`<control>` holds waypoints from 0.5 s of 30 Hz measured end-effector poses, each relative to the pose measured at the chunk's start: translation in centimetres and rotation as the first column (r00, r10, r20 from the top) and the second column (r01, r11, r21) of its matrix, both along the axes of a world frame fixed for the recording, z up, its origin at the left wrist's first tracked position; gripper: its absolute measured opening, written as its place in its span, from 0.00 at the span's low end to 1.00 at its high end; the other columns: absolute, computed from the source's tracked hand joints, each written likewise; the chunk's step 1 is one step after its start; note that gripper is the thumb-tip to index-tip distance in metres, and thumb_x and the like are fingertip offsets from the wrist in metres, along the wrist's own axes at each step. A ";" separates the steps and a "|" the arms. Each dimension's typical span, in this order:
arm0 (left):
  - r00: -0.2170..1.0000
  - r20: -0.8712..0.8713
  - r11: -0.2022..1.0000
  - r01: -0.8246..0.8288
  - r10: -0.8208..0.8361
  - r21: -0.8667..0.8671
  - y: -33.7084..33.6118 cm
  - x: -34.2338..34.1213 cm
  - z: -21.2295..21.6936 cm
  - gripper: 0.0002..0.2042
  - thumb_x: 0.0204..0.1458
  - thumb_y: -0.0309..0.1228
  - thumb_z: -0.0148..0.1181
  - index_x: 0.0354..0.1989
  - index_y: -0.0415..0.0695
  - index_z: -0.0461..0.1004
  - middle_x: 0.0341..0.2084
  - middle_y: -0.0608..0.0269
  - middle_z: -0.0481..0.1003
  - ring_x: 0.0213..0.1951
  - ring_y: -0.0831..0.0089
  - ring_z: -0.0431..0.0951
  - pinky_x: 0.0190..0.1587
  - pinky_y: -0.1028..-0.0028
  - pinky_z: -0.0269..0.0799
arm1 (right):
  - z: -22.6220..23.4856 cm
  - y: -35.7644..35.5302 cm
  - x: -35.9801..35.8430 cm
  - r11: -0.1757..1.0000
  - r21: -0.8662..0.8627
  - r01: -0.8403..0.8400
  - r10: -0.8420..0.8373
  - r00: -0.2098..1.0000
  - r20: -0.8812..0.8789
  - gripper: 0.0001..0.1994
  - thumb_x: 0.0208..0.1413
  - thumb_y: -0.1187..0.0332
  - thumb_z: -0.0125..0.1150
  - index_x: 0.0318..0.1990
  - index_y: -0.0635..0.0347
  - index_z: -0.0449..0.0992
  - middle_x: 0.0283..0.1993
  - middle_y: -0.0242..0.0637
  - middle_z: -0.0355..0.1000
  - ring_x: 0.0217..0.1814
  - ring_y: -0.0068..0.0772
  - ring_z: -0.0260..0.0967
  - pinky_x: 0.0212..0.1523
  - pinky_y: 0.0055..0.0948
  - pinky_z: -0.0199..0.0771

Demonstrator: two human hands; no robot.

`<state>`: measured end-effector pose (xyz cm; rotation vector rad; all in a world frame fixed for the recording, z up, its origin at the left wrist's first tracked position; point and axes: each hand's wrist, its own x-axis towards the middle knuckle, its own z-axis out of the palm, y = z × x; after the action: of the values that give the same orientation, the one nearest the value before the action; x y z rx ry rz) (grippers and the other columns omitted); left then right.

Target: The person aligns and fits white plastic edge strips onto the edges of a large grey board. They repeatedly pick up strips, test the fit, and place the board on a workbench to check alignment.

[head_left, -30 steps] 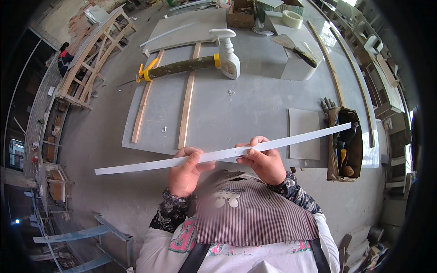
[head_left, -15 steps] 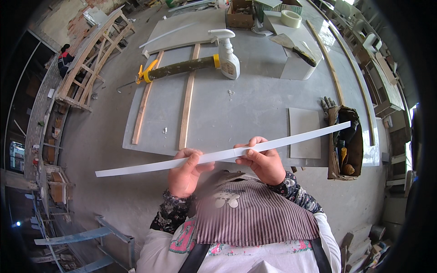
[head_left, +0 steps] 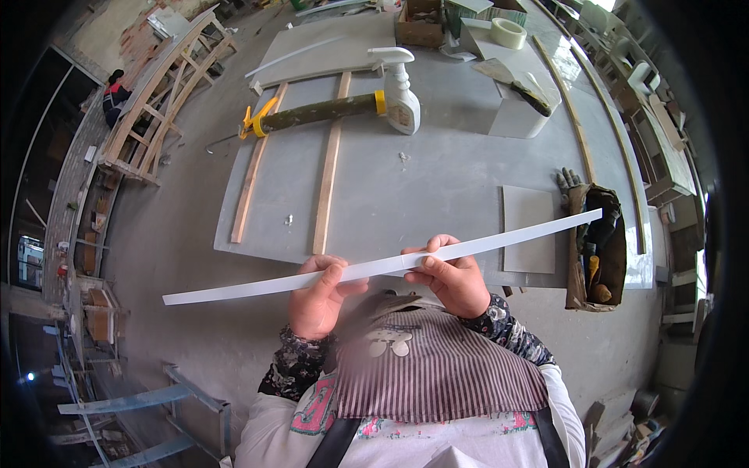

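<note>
One white strip (head_left: 382, 267) is pinched by left hand (head_left: 316, 300) and right hand (head_left: 452, 279); two wooden slats (head_left: 328, 168) lie beyond.

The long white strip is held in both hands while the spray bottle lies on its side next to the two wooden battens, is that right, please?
Not quite: the head view shows the spray bottle standing upright, not lying down. The rest holds: left hand and right hand both hold the long white strip, with the wooden battens nearby.

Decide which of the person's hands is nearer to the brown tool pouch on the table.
Right. The right hand grips the white strip just left of the tool pouch; the left hand holds it farther left.
</note>
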<state>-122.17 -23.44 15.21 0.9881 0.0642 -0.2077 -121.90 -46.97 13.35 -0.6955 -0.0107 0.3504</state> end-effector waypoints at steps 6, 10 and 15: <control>1.000 0.009 0.999 0.029 -0.029 -0.023 0.7 0.0 -0.2 0.08 0.58 0.28 0.55 0.39 0.36 0.69 0.36 0.55 0.74 0.38 0.60 0.79 0.41 0.62 0.80 | -0.2 0.4 0.1 1.000 0.001 -0.017 0.017 1.000 -0.006 0.08 0.60 0.74 0.54 0.44 0.60 0.64 0.53 0.52 0.68 0.55 0.39 0.69 0.51 0.30 0.79; 1.000 0.009 0.999 0.031 -0.030 -0.035 0.9 -0.1 -0.3 0.07 0.58 0.28 0.55 0.39 0.37 0.69 0.35 0.55 0.74 0.38 0.60 0.79 0.41 0.62 0.80 | -0.4 0.6 0.2 1.000 0.012 -0.023 0.023 1.000 -0.004 0.07 0.60 0.75 0.54 0.44 0.60 0.64 0.53 0.52 0.68 0.55 0.39 0.69 0.51 0.30 0.79; 1.000 0.005 0.999 0.016 -0.016 -0.032 1.1 -0.1 -0.4 0.07 0.58 0.28 0.55 0.39 0.37 0.69 0.35 0.55 0.74 0.38 0.60 0.79 0.41 0.62 0.80 | -0.5 0.8 0.4 0.999 0.022 -0.034 0.035 0.999 -0.006 0.07 0.60 0.75 0.53 0.44 0.60 0.64 0.53 0.52 0.68 0.55 0.39 0.69 0.51 0.30 0.79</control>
<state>-122.26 -22.30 14.86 0.9579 0.0480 -0.2205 -121.52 -46.16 12.82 -0.6731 -0.0202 0.3852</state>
